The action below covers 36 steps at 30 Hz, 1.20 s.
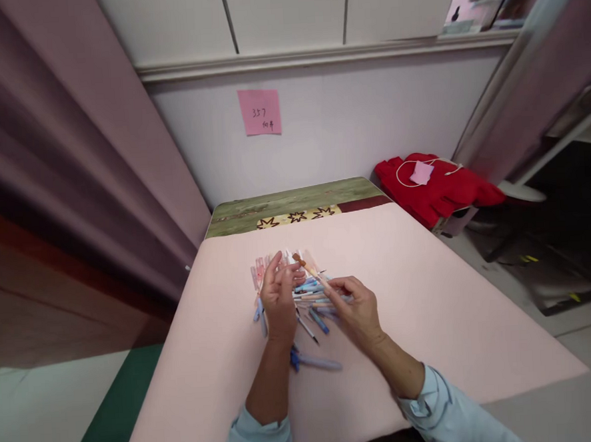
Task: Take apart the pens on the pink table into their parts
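Observation:
A heap of several pens (307, 293), mostly blue with some pink and white, lies on the pink table cover (431, 306). My right hand (357, 305) pinches one pen with a brown tip (309, 268), held slanted above the heap. My left hand (279, 295) hovers over the heap's left side with fingers curled toward that pen's tip; a blue pen (259, 311) pokes out beneath it, and I cannot tell whether the hand grips it. One blue pen (317, 362) lies apart, closer to me between my forearms.
The table's far end shows a green patterned strip (294, 204). A red cloth with a white cord (433, 182) lies on a seat at the right. A pink note (259, 111) hangs on the wall. A mauve curtain (71, 148) falls along the left.

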### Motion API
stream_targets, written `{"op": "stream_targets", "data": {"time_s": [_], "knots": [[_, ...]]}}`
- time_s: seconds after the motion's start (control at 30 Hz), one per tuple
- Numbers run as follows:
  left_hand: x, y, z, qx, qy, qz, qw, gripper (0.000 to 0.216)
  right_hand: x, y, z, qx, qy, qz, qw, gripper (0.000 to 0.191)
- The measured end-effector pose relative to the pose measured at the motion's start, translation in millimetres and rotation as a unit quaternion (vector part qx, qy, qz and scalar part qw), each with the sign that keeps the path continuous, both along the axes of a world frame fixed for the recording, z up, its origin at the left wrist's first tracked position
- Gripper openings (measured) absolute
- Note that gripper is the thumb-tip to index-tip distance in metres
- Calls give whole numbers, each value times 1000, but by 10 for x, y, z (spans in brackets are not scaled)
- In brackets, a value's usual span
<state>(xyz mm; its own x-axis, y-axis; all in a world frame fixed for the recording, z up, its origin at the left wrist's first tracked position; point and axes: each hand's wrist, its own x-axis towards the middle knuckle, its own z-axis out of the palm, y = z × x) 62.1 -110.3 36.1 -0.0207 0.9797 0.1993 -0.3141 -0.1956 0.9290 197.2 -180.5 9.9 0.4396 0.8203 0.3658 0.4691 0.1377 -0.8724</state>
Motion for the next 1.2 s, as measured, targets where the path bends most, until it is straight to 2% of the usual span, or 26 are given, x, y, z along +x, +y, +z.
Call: {"op": "stream_targets", "data": {"time_s": [0.1, 0.2, 0.33, 0.47, 0.57, 0.67, 0.8, 1.03, 1.2], "knots": [[-20, 39, 4, -1, -8, 22, 1000, 52, 251, 58, 49, 3, 67, -37, 997, 27], [-45, 90, -5, -11, -16, 54, 998, 45, 746, 169, 82, -11, 93, -102, 990, 39], [-76, 146, -11, -17, -20, 96, 995, 37, 1482, 325, 76, -68, 0, -214, 974, 43], [-134, 196, 24, -20, -7, 126, 992, 34, 1898, 427, 17, -179, -80, -272, 942, 35], [-240, 220, 77, -16, 5, 158, 987, 32, 2016, 497, -51, -234, -101, -269, 929, 29], [-408, 209, 126, -22, 19, 177, 984, 30, 2090, 589, -115, -255, -110, -272, 921, 26], [-660, 147, 122, -34, 90, 183, 978, 29, 2178, 717, -163, -277, -123, -273, 913, 26], [-886, 104, -108, -108, 123, 166, 972, 34, 2216, 793, -158, -307, -144, -261, 904, 27], [-923, 155, -295, -114, 158, 158, 968, 37, 2197, 808, -158, -319, -166, -259, 896, 28]]}}
